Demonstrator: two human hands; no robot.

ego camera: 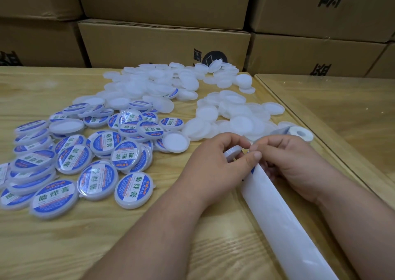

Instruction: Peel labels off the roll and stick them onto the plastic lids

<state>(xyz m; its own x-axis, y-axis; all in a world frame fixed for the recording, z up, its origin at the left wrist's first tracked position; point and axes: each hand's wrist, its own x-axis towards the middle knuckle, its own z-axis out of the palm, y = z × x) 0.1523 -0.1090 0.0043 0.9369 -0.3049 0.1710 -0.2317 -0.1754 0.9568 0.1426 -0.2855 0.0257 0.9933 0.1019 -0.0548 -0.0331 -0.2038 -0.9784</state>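
My left hand [222, 158] grips a round plastic lid [232, 151] on edge, its fingers curled round it. My right hand [286, 162] pinches the label strip where it leaves the white backing paper [277, 211], which trails toward the near right edge. The fingertips of both hands meet at the top of the strip, and a sliver of blue label [253, 169] shows below my left thumb. The label roll [299, 132] lies just beyond my right hand. Plain white lids [239, 121] are heaped ahead of my hands; labelled blue lids [96, 158] lie spread at the left.
The wooden table [64, 247] ends at a seam on the right, where a glass-topped table [342, 117] begins. Stacked cardboard boxes [162, 44] stand like a wall along the far edge. More plain lids [162, 81] lie piled at the back centre.
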